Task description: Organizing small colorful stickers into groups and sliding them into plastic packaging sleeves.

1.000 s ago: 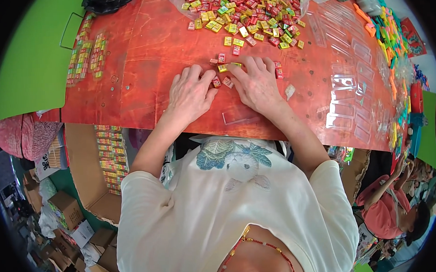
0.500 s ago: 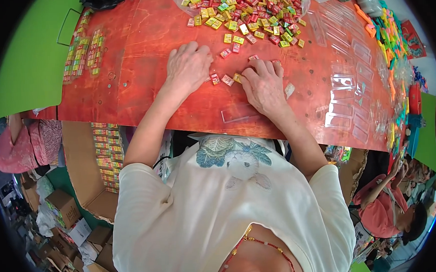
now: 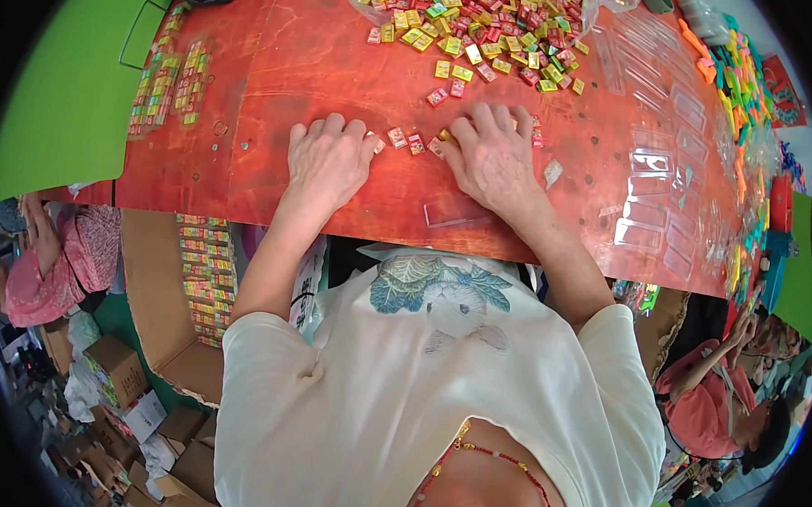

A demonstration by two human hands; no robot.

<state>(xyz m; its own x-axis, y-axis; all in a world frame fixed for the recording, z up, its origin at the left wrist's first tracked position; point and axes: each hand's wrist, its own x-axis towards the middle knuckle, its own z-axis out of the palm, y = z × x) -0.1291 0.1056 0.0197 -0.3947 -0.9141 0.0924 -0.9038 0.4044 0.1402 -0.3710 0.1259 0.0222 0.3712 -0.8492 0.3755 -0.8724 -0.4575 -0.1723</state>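
Observation:
My left hand rests palm down on the red table, fingers bent and pressed close. A small red-and-white block sticks out beside its thumb and index finger. My right hand is also curled over the table, with a small yellow block at its thumb and index finger. Its palm side is hidden. Between the hands lie a red block, another red block and a pale-faced block, in a loose row. More red blocks show beyond the right fingers.
A big heap of red, yellow and green blocks spreads at the far side. Clear plastic trays lie to the right, and one empty tray near the front edge. Packed block rows stand at left; a cardboard box holds more below.
My left hand has moved left and nearer to me, away from the row. The right hand stays by the row with slightly shifted fingers. The whole view has turned a little.

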